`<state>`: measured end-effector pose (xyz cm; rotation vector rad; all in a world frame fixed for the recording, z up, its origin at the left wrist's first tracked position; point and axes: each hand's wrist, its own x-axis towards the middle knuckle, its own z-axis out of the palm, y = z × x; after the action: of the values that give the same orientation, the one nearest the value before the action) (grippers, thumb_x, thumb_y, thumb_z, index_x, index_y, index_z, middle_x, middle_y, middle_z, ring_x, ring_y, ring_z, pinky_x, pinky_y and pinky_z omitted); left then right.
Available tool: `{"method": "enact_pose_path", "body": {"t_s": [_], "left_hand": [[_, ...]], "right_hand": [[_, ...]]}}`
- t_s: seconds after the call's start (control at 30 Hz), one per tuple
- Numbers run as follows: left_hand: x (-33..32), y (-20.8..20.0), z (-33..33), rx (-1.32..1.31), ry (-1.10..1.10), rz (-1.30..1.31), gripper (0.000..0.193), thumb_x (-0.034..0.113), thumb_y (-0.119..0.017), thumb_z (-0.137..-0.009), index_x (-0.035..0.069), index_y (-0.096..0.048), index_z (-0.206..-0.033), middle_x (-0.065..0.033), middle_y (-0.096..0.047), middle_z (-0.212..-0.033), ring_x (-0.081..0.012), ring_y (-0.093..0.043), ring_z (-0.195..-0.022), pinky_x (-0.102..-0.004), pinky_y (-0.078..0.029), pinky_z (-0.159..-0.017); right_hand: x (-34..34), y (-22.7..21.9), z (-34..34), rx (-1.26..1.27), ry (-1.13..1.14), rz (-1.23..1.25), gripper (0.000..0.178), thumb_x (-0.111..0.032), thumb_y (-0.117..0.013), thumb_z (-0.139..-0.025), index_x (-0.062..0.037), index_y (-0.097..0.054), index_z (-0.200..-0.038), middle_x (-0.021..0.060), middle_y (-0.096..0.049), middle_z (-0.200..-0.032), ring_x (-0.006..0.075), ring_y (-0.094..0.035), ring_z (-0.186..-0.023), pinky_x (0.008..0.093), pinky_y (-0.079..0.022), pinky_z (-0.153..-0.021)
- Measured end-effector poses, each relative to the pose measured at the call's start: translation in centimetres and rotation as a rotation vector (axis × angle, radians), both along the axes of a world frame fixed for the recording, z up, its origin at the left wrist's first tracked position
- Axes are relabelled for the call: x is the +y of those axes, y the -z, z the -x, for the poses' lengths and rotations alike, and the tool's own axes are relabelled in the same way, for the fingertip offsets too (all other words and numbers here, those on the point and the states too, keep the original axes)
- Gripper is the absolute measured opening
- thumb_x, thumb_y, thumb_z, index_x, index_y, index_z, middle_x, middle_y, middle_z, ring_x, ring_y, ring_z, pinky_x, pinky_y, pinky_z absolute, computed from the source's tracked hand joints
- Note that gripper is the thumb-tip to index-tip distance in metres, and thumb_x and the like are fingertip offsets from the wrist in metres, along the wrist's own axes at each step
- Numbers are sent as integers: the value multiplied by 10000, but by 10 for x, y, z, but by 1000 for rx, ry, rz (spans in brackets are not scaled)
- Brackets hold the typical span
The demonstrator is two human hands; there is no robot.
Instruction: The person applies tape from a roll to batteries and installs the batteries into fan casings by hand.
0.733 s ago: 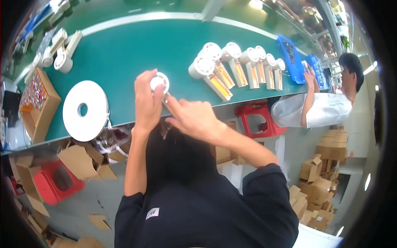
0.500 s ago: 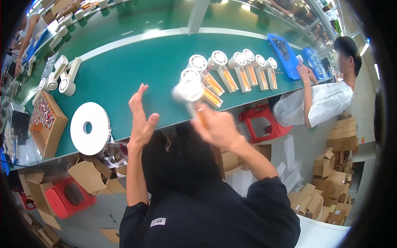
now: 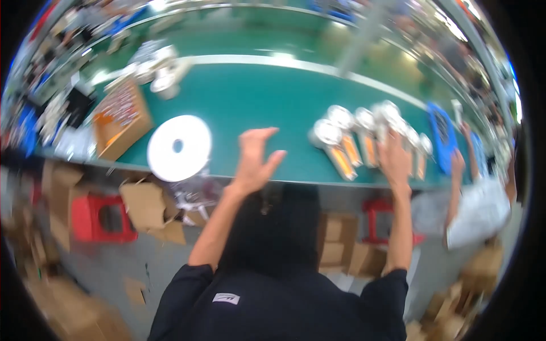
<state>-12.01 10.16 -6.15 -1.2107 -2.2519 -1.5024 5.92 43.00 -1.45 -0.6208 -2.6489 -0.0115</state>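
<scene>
My left hand [image 3: 255,162] hovers over the table's near edge with fingers and thumb apart, holding nothing. My right hand [image 3: 394,156] reaches into a row of white round-headed units that look like handheld fan housings. Its fingers point up the table, over the handle of one unit whose white head [image 3: 388,112] shows just beyond them. Blur and overlap hide whether they grip it. To its left another unit [image 3: 327,133] lies with an orange insert [image 3: 340,161] in its handle; several more lie on both sides of the hand.
On the green table [image 3: 250,96] are a large white tape roll [image 3: 187,145], a cardboard box [image 3: 137,116] of small parts, and more white units [image 3: 165,84] behind. A blue tray [image 3: 441,136] and a co-worker's arm [image 3: 455,187] are at right. A red stool [image 3: 94,219] stands below.
The view has swung left, so the table's contents appear farther right. My right hand has gone from holding a white unit near me to the middle of the row. My left hand stays open.
</scene>
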Motion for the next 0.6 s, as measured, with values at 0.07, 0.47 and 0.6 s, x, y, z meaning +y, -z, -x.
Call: {"method": "enact_pose_path", "body": {"t_s": [0.07,0.47,0.6], "left_hand": [[1,2,0,-20,23,-60,398,151,-672,-856,41,-566,-1223,-135,-572,-1185,-332,-466,-1165,-423,-361,-1031],[-200,-59,129,303,-785,105,149,60,-618,-842,47,-666,-983,-131,-645,-924,-313,-555,-966,-421,-440,-873],[-288,-45,199,5,-964,381,295,36,-642,-782,4,-634,-1075,-133,-692,-983,-286,-622,-969,-381,-485,-872]], "right_hand": [[7,8,-7,12,29,-57,534,-360,-536,-963,-30,-453,-1375,223,-590,-1246,420,-618,-1000,481,-504,-773],[-23,13,-46,214,67,54,324,-235,-531,-1007,19,-589,-1200,166,-561,-1093,311,-569,-982,372,-453,-825],[-38,12,-61,308,121,186,237,-132,-580,-980,17,-600,-1164,106,-550,-1063,171,-508,-786,271,-422,-641]]}}
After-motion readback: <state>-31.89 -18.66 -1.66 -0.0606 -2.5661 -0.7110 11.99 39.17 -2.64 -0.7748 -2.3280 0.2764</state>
